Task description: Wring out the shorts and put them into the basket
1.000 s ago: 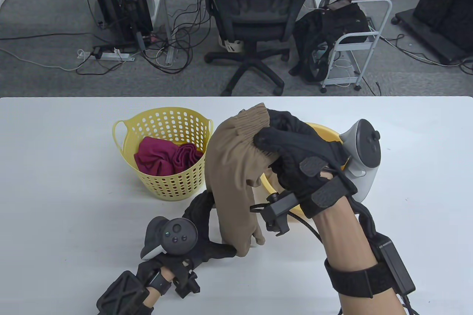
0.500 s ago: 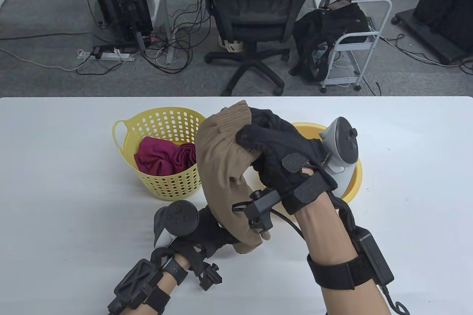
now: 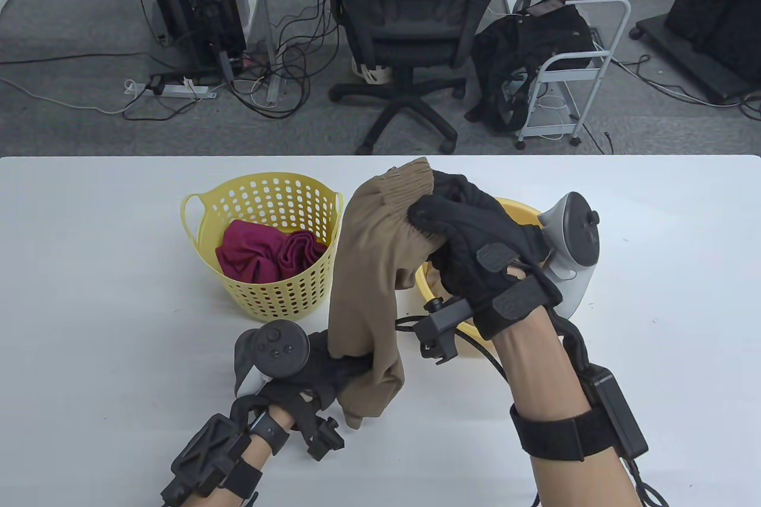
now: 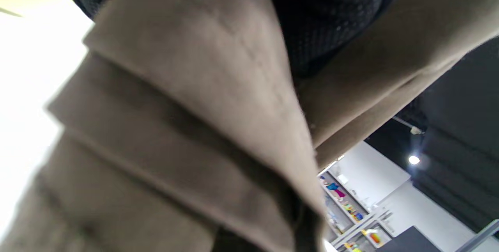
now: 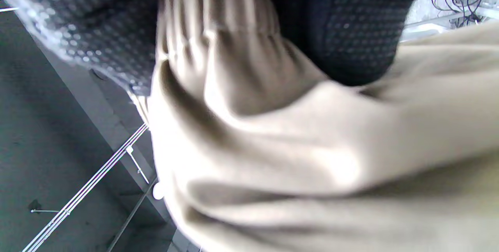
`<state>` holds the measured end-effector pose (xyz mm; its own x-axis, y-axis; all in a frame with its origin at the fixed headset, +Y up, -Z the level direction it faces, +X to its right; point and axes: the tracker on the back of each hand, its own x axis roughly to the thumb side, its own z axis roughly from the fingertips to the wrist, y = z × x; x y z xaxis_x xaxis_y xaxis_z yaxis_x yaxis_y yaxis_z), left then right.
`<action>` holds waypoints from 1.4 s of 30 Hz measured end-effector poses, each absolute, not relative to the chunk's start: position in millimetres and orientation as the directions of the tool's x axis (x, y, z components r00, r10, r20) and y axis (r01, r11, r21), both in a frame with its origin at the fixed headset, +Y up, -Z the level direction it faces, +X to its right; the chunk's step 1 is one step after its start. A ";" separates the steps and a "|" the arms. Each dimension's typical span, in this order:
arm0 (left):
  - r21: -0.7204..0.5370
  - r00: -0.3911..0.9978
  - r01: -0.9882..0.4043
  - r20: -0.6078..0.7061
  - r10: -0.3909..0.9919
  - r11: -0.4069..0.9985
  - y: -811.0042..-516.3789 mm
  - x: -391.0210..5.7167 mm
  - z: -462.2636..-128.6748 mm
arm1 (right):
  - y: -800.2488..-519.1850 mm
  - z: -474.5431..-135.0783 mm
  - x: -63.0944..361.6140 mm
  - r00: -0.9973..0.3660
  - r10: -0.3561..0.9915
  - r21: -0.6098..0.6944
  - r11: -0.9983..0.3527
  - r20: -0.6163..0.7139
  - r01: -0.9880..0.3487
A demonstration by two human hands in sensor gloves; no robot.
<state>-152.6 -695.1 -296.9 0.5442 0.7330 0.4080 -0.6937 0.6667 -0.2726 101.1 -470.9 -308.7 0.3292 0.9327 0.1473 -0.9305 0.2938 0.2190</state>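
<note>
From above, my right hand (image 3: 475, 251) has its fingers curled tight round the gathered waistband of the tan shorts (image 3: 368, 287), holding that end up high over the surface (image 3: 107, 293). The cloth hangs down toward me in a long fold, and my left hand (image 3: 321, 370) grips its lower end, fingers wrapped round it, low and near the front edge. The shorts are in the air, just right of the yellow basket (image 3: 267, 287), which stands left of centre with red cloth (image 3: 261, 251) lying inside. Behind my right hand sits a yellow bowl (image 3: 517, 210), mostly hidden by the glove.

At my left wrist the shorts (image 4: 195, 127) fill nearly everything, in stacked blurred folds, with my dark gloved fingers (image 4: 323, 18) pressed into the cloth at the top.

At my right wrist the ribbed waistband of the shorts (image 5: 234, 49) is bunched between my gloved fingers (image 5: 351, 29), and the rest of the cloth spreads pale below.
</note>
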 end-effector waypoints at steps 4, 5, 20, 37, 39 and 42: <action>-0.234 0.626 -0.629 0.414 0.661 0.742 -691.0 -157.8 -295.7 | -471.9 -309.0 113.1 0.267 0.948 0.174 0.237 0.174 -0.956; -0.227 0.638 -0.617 0.416 0.649 0.753 -690.4 -158.8 -295.7 | -472.0 -309.1 115.3 0.257 0.950 0.166 0.228 0.179 -0.959; -0.178 0.820 -0.329 0.433 0.374 0.927 -669.9 -187.5 -293.2 | -486.3 -309.6 172.7 -0.170 0.951 -0.106 -0.147 0.260 -0.983; -0.112 0.849 -0.265 0.444 0.287 0.958 -615.3 -199.4 -283.7 | -520.3 -302.3 171.1 -0.640 0.721 -0.298 -0.570 0.264 -0.765; -0.099 0.835 -0.303 0.451 0.314 0.948 -607.4 -197.8 -282.0 | -523.7 -300.4 162.9 -0.680 0.683 -0.311 -0.607 0.266 -0.731; -0.089 0.814 -0.360 0.456 0.359 0.929 -599.5 -194.3 -280.5 | -529.1 -298.0 149.2 -0.720 0.639 -0.320 -0.646 0.269 -0.693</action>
<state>-194.3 -599.5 -280.5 0.8142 0.3590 0.4562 -0.3598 0.9288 -0.0886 149.2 -529.1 -298.0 -0.7202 0.6395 0.2691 -0.6931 -0.6461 -0.3197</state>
